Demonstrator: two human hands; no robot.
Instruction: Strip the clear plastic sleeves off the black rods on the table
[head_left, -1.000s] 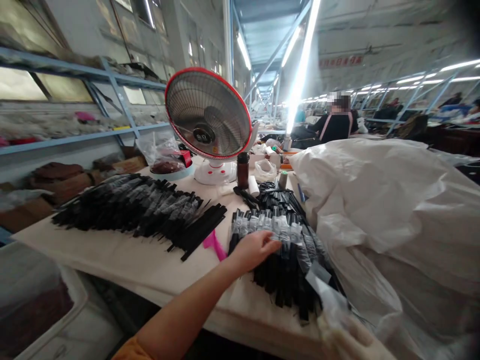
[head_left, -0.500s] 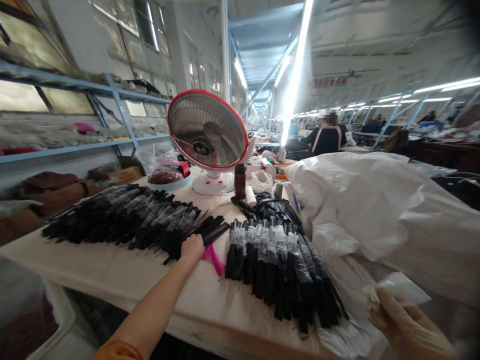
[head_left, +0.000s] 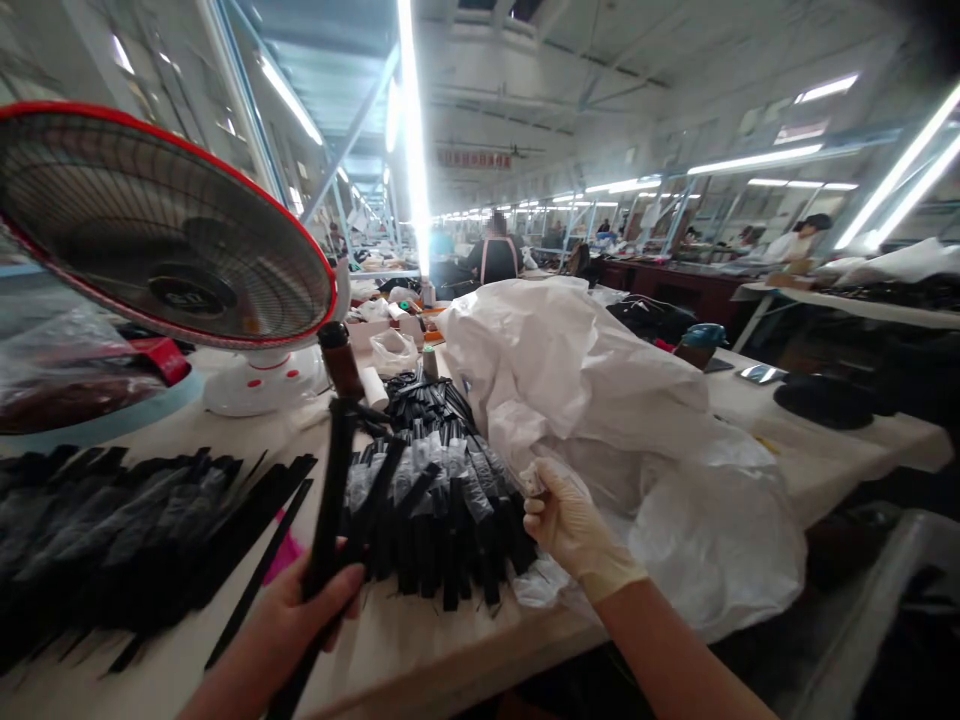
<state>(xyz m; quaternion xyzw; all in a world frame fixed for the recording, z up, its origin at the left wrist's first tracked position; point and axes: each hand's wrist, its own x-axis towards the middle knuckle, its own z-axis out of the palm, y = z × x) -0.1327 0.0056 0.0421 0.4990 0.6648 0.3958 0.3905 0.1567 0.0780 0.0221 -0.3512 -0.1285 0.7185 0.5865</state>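
My bare left hand (head_left: 296, 620) is closed round a long black strip (head_left: 328, 510) and holds it up over the table's front edge. My right hand (head_left: 568, 525), in a thin pale glove, is closed on the edge of a clear plastic bag (head_left: 536, 583) beside a row of black strips in clear sleeves (head_left: 435, 500). A wider spread of black strips (head_left: 127, 540) lies to the left on the cream table (head_left: 405, 650), with something pink (head_left: 283, 556) between the two piles.
A red-rimmed fan (head_left: 157, 230) stands at the back left, a brown bottle (head_left: 340, 360) beside it. A large white sack (head_left: 600, 420) fills the table's right side. A seated person (head_left: 491, 258) works farther back; more benches stretch away right.
My left hand left the sleeved pile, reached the left pile and lifted one black strip. My gloved right hand came up and gripped the plastic. The view swung right and closer.
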